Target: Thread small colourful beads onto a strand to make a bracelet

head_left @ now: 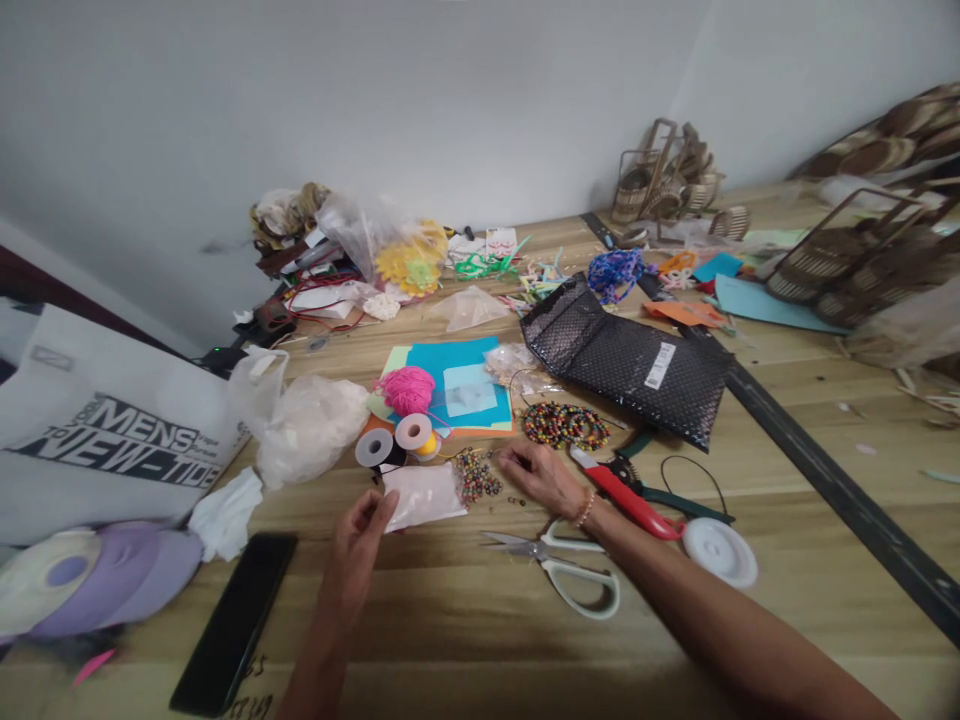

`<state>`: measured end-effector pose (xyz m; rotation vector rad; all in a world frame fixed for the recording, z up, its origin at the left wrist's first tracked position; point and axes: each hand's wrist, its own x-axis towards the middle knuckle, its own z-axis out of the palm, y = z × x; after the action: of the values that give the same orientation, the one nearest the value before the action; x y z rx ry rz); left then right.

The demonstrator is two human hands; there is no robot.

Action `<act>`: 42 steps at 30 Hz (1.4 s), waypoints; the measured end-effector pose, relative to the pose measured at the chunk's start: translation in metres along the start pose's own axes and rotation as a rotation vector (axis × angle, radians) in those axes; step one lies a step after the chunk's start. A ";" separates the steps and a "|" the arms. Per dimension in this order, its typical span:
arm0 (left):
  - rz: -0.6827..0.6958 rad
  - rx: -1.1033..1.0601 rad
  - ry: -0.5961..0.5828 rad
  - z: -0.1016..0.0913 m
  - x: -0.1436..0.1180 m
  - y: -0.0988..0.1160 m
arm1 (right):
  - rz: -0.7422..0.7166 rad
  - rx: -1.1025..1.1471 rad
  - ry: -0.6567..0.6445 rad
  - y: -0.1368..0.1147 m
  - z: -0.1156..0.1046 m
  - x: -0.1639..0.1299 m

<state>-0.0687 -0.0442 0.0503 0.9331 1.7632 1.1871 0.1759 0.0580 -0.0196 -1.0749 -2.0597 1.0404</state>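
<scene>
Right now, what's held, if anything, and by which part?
Can't tell: the left grip overlaps the left end of the pale packet; the right grip is beside loose beads, any hold unclear.

- Best lane I see: bare table point(435, 610) between the left forearm point(324, 630) and the scissors point(536, 549).
- Right hand point(541, 475) looks kinda boxed in from here: loose beads point(478, 475) to its left, bead strings point(566, 425) just beyond, cutters point(634, 500) to its right.
- Left hand point(365, 518): spools point(364, 451) block straight ahead, packet point(426, 497) fills the right, some gap toward the phone point(236, 625).
- Mailer point(630, 350) walls off behind the bead strings, but I've got open table right of the black strip point(840, 490).
</scene>
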 end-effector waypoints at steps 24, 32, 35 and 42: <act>0.025 -0.040 0.041 -0.033 0.004 -0.013 | 0.012 -0.019 0.006 -0.001 0.000 -0.001; 0.003 -0.103 0.117 -0.044 0.006 -0.026 | 0.002 -0.019 0.006 -0.002 0.000 0.000; -0.054 -0.224 0.123 -0.047 0.008 -0.030 | 0.010 -0.018 0.001 -0.002 0.000 0.000; -0.184 -0.294 0.140 -0.052 0.012 -0.033 | 0.013 -0.032 0.003 -0.001 0.000 0.000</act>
<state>-0.1252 -0.0621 0.0291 0.5159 1.6824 1.3697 0.1752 0.0578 -0.0183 -1.1062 -2.0764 1.0142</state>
